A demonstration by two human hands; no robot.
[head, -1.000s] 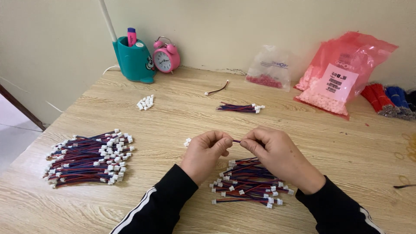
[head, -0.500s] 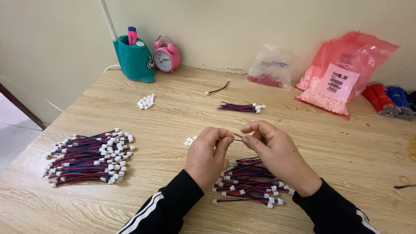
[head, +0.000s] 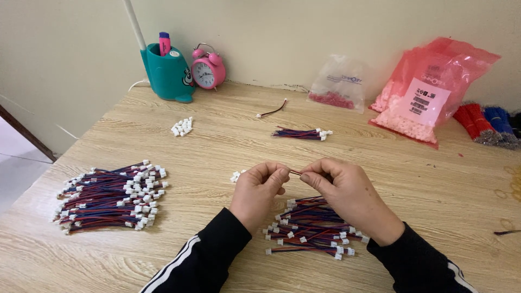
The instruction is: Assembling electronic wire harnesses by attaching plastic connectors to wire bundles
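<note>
Head view looks down on a pale wood tabletop [head: 423,179] pushed against a cream wall. Along the back edge, on the right, a pink plastic bag [head: 429,92] slumps against the wall, full of small white pieces and bearing a white rectangular label with dark print on its front. Just to its left sits a smaller clear bag [head: 339,84] holding a red heap at the bottom, with faint print near its top. At the far right edge lie bundles of red and blue wire [head: 485,122]. Back left stand a teal pen holder [head: 168,73] and a pink alarm clock [head: 208,68] side by side. Near the front, the left hand [head: 259,190] and the right hand [head: 347,190] are raised just above the tabletop, fingertips nearly meeting, each pinched shut on one end of a thin red wire [head: 294,172]. Only a short stretch of it shows in the gap between them; it runs roughly left to right, level, with both ends hidden in the fingers. Directly below the hands lies a loose pile of wire leads [head: 309,228] with white plugs, and a bigger pile [head: 108,195] lies well apart to the left.
</note>
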